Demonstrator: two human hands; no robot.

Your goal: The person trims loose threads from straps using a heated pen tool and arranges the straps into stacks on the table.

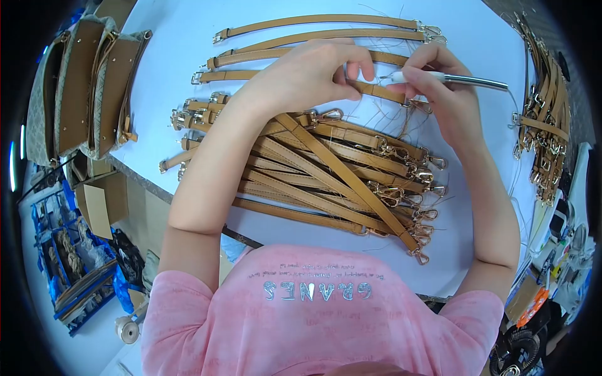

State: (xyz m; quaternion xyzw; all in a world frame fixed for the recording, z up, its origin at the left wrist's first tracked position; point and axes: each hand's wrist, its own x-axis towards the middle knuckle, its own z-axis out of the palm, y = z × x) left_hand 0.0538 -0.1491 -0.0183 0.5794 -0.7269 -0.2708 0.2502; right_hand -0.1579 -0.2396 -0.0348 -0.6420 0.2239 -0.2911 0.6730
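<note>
My left hand (320,72) is over a tan leather strap (379,91), its fingers curled around the strap with the thumb at the lower edge. Part of the strap is hidden under that hand. In my right hand (442,84) is a pen-shaped tool (473,81) with a white front part, a metal barrel and a thin cord at its back end. Its tip points left, just above the strap near my left fingers. Loose threads (392,116) lie around the strap's clasp end. More straps (320,24) lie side by side beyond my hands.
A heap of tan straps (301,160) with metal clasps lies nearer my body on the white table (169,37). Bags with tan panels (78,94) stand at the left. More straps (545,125) hang at the right edge. A blue crate (75,257) sits lower left.
</note>
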